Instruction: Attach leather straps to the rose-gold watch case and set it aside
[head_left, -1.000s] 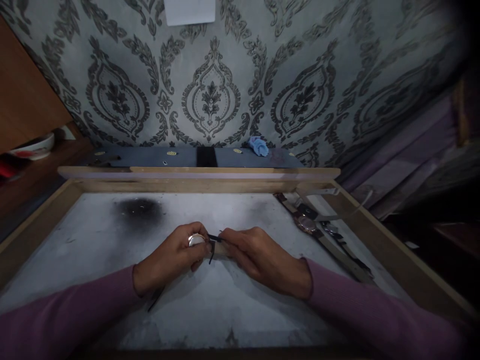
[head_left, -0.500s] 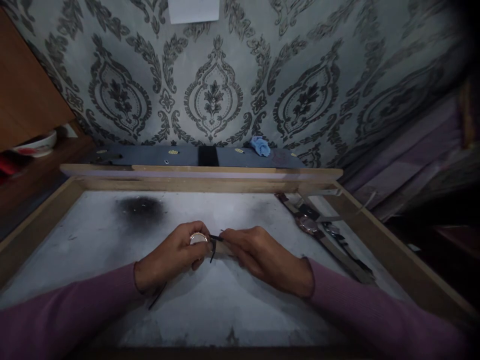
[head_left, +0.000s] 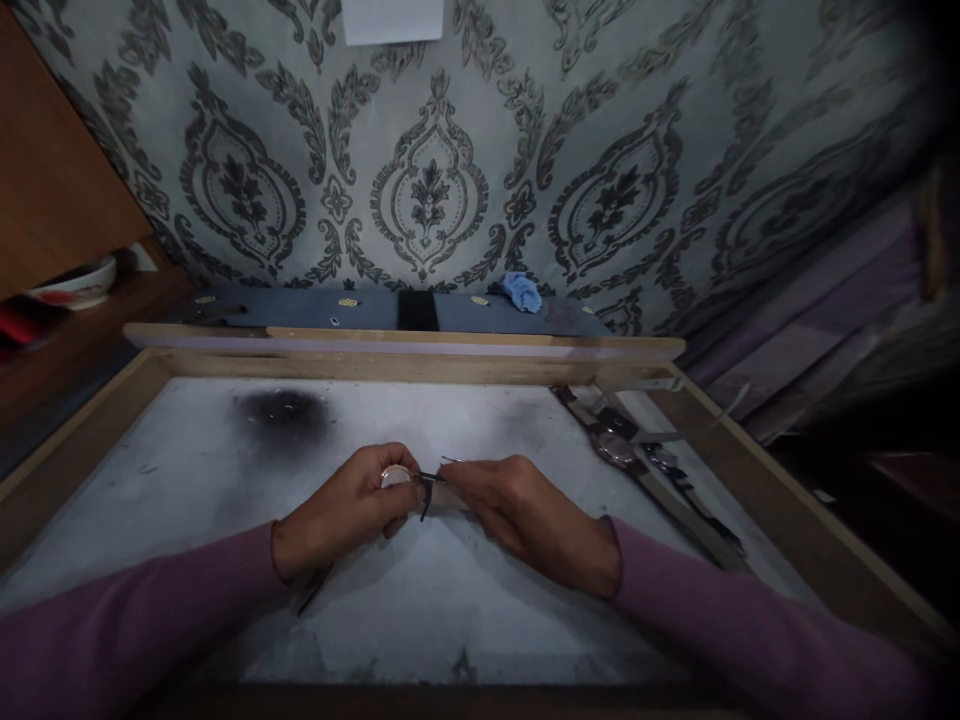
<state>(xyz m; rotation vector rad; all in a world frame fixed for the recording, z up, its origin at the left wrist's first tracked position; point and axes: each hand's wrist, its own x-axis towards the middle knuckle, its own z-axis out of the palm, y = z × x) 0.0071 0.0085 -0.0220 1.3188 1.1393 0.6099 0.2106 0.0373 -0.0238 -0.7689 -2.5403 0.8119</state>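
Observation:
My left hand point(head_left: 352, 505) is closed around a wristwatch point(head_left: 396, 476) with a pale round face and a gold-coloured rim. A short dark band point(head_left: 427, 500) hangs at the watch's right side, and a light strap point(head_left: 450, 495) runs toward the other hand. My right hand point(head_left: 525, 515) has its fingers pressed together over a thin dark tool point(head_left: 430, 477), whose tip meets the watch's edge. Its fingers hide most of the tool, so its kind is unclear. Below my left wrist, a thin dark strip point(head_left: 315, 590) pokes out above the white surface.
A wooden-rimmed worktable point(head_left: 480, 345) surrounds a white surface point(head_left: 390, 630) with a black smudge. On the right lie a brown-strapped watch point(head_left: 616, 448) and a second dark watch point(head_left: 664, 458). Behind the rim sits a crumpled blue cloth point(head_left: 521, 291); a bowl point(head_left: 79, 285) stands at left.
Both hands stay nearly in place on the watch. The right hand shifts very slightly, and the view moves a little.

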